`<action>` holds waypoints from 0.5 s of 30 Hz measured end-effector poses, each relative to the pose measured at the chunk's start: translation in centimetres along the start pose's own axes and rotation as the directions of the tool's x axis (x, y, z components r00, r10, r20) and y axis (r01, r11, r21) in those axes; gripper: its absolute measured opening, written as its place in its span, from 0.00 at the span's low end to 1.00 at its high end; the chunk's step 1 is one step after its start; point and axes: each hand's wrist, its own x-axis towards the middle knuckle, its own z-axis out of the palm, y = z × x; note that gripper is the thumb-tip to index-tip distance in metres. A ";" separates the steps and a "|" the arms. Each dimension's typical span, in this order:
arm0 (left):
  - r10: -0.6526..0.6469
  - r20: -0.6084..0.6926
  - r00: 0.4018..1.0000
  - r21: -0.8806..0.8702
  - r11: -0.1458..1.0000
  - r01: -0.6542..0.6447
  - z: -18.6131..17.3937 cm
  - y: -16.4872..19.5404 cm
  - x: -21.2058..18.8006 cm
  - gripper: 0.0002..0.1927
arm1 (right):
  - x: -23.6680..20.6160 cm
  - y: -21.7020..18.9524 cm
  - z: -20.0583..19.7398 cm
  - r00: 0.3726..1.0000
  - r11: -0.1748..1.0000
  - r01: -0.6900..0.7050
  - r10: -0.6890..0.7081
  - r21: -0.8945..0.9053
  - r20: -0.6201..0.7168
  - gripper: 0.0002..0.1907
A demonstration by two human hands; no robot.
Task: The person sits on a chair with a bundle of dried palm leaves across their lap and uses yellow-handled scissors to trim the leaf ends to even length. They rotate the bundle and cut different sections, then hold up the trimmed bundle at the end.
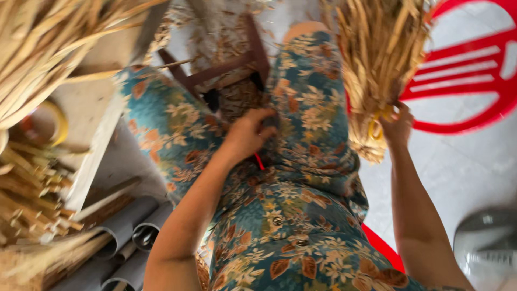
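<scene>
The right hand point(397, 126) grips a bundle of dry straw point(379, 64) bound with a yellow band point(375, 125), raised beside the red plastic chair point(468, 75). The left hand point(249, 134) closes on a small dark object on the lap; what it is I cannot tell.

The pale tiled floor point(463, 167) carries a red plastic chair point(468, 70). Left of the chair stands a small wooden stool point(226, 73), with grey pipes point(129, 231) farther left.

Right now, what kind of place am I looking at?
Probably a small home broom-making workshop: the right hand grips a dried grass bundle, with cut stalks and grey pipes stacked on the left.
</scene>
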 end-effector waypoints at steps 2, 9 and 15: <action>0.153 0.078 0.985 0.217 0.962 -0.167 -0.7 0.2 -0.1 0.26 | 0.0 -1.6 0.2 0.981 0.989 -0.004 -0.025 -0.148 -0.194 0.28; 0.316 -0.173 0.933 -0.030 0.945 -0.326 -9.6 3.6 -0.8 0.19 | 2.4 -6.7 -0.3 0.930 0.865 0.345 -0.261 0.365 -0.259 0.32; 0.400 -0.614 0.680 0.287 0.916 -0.279 -26.0 -1.0 -3.4 0.18 | 7.3 -9.8 -1.0 0.985 0.667 0.169 -0.088 0.725 -0.149 0.14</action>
